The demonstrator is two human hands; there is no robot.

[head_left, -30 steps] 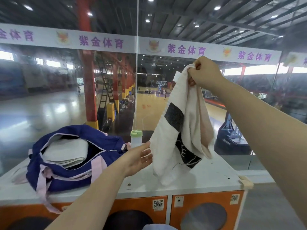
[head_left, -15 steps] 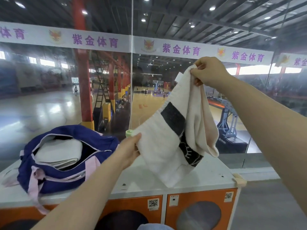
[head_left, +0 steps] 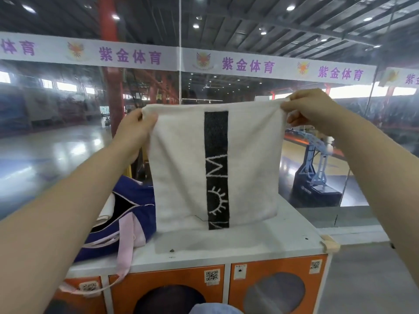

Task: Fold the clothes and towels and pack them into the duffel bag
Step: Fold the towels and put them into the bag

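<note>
A white towel with a black vertical stripe hangs spread flat in the air above the white counter top. My left hand pinches its upper left corner and my right hand pinches its upper right corner. The towel's lower edge hangs just above the counter. A navy duffel bag with pink straps lies open on the counter at the left, partly hidden behind my left arm and the towel. A folded white cloth shows inside the bag.
The counter tops orange lockers with round windows. A glass wall stands right behind the counter, with a sports hall beyond it. A pink bag strap hangs over the counter's front edge.
My left hand has taken the towel's free corner and risen level with the right. The towel, bunched and dangling before, is now stretched flat between both hands, hiding the bottle.
</note>
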